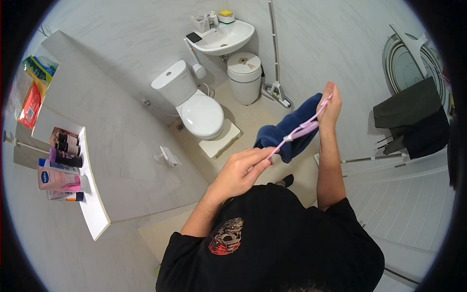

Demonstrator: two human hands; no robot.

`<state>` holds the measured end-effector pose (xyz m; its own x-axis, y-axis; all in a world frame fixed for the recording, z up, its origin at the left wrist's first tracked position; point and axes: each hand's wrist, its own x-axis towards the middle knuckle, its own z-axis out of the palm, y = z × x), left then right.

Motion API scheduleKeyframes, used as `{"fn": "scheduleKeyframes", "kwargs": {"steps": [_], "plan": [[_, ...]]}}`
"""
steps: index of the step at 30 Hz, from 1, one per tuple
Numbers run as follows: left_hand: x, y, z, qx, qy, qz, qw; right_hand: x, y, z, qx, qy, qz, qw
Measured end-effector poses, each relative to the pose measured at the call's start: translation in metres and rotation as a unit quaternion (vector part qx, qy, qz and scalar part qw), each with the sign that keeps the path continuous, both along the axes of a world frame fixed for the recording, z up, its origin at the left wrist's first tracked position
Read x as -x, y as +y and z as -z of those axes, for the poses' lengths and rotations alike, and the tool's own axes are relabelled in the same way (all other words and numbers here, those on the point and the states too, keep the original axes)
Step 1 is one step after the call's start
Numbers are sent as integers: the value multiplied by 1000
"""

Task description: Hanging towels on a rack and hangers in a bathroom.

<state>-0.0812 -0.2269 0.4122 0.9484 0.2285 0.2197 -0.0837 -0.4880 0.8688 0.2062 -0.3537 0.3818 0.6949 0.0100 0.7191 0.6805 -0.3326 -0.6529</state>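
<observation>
A lilac clothes hanger (305,127) runs slantwise between my hands, in front of my chest. The fingers and thumb of my left hand (240,169) pinch its lower left end. At the upper right end, my right hand (330,107) grips the hanger with the thumb pointing up. A dark blue cloth (301,113), perhaps a towel or garment, hangs at the hanger and reaches my right palm. Its lower part is bunched in folds. How the cloth is fixed to the hanger cannot be made out.
Ahead are a white toilet (202,115), a footstool (220,138), a washbasin (222,38), a lidded bin (244,78) and a flat mop (275,54). A shelf (95,215) with bottles juts out at left. Dark clothes (408,106) and a round folded tub (397,65) hang at right.
</observation>
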Motion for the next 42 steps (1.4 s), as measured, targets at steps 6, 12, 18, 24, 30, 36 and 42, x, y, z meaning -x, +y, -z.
{"fn": "scheduleKeyframes", "kwargs": {"steps": [6,12,18,24,30,36,42], "plan": [[-31,20,9,26,-89,39,995,-11,-25,-38,-15,39,-2,999],[-67,7,17,-166,-141,60,974,1,-36,-59,-48,63,-25,997],[-83,6,13,-297,-262,38,917,12,-50,-63,-88,80,-13,993],[-64,44,-19,-366,-418,-72,828,-2,-91,-69,-152,56,47,986],[-64,116,-5,-383,-259,-239,854,2,-101,-75,-124,3,61,990],[-105,130,73,-2,34,-237,971,12,-56,-59,-10,79,38,996],[-73,74,126,618,130,-67,773,-4,-51,-43,59,75,125,988]]}}
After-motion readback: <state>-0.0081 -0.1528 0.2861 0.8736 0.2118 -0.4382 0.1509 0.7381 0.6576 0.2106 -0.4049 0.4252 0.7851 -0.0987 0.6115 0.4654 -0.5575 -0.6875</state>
